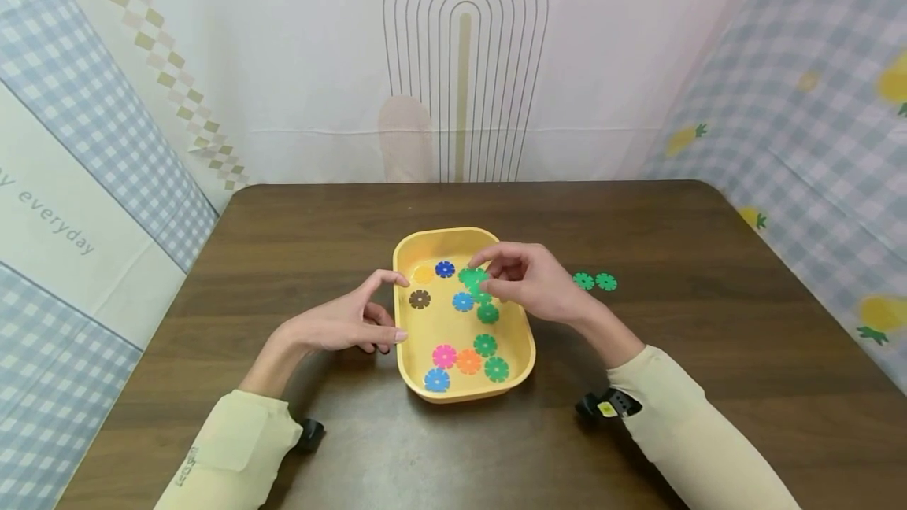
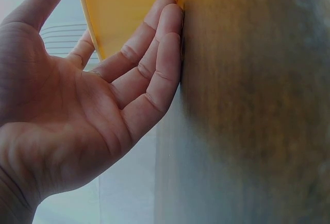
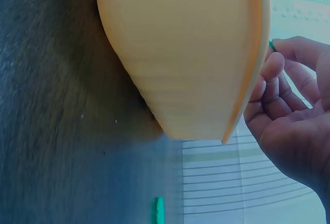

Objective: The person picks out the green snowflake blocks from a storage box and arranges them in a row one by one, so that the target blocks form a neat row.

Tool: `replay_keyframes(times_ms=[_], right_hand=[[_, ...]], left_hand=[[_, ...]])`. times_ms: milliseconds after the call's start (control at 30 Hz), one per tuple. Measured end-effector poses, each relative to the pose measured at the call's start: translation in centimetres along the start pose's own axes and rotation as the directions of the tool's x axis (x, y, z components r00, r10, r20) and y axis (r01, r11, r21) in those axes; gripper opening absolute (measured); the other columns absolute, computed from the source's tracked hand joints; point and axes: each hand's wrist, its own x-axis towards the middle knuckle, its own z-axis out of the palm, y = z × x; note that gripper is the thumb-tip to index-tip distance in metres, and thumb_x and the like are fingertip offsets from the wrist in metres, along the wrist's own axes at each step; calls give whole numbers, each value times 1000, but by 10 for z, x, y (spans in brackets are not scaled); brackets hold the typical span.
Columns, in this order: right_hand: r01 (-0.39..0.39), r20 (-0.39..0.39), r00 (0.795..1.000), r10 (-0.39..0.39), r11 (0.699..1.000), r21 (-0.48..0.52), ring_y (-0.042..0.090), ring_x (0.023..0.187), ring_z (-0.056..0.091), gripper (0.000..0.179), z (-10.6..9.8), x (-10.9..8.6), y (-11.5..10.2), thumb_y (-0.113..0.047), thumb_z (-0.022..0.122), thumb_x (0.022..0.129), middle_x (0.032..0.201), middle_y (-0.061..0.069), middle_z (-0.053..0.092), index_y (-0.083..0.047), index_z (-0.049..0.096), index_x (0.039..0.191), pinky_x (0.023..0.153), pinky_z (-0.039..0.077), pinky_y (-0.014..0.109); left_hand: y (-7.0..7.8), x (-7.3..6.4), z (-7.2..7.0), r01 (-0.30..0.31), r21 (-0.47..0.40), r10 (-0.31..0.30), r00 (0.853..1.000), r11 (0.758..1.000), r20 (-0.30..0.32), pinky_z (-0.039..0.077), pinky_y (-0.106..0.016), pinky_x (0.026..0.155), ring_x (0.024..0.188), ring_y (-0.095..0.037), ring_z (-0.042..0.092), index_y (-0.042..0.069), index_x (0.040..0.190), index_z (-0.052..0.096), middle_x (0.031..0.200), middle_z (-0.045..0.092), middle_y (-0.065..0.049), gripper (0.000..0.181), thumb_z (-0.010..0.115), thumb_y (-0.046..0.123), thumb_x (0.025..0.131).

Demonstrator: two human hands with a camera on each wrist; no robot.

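Observation:
A yellow plastic tub (image 1: 464,325) stands on the table with several notched snowflake discs in it. My left hand (image 1: 347,321) holds its left side, thumb and index finger at the rim, the other fingers against the outer wall, as the left wrist view shows (image 2: 93,100). Over the tub's right rim, my right hand (image 1: 534,282) pinches a green snowflake disc (image 3: 271,45) between thumb and index finger. Below those fingertips lie more green discs (image 1: 487,313). A blue disc (image 1: 464,301), a brown disc (image 1: 420,299) and a pink disc (image 1: 444,356) lie flat inside.
Two green discs (image 1: 594,281) lie side by side on the dark wooden table (image 1: 673,258), right of the tub. Patterned cloth (image 1: 319,61) hangs behind the table and along both sides. Dark wrist devices (image 1: 609,405) sit at both cuffs.

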Motion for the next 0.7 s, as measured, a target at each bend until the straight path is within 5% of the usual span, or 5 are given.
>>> replay_keyframes(times_ms=[200,500,700], right_hand=[[-16,-42,999,15,1000,-14,27,77,60,26,-7,-6,5,-10,73,97,95,10,62,-12,75,123,68,57,33],[-62,-69,996,64,998,35,47,81,62,29,-14,-13,11,-14,74,99,97,13,65,-10,73,128,70,60,33],[-83,-93,991,92,992,98,31,77,66,32,-21,-19,15,-13,76,97,99,13,68,-6,72,129,77,63,36]], left_hand=[[0,-1,0,-4,-2,4,1000,1000,0,59,-38,82,90,-27,72,25,150,25,102,73,-14,75,78,34,97],[0,-1,0,-12,-12,12,1000,1000,12,59,-38,82,89,-27,70,20,153,23,102,73,-17,80,78,33,97],[1,-1,0,-7,-13,7,1000,1000,11,59,-38,82,89,-27,71,22,152,23,102,73,-17,78,78,33,97]])
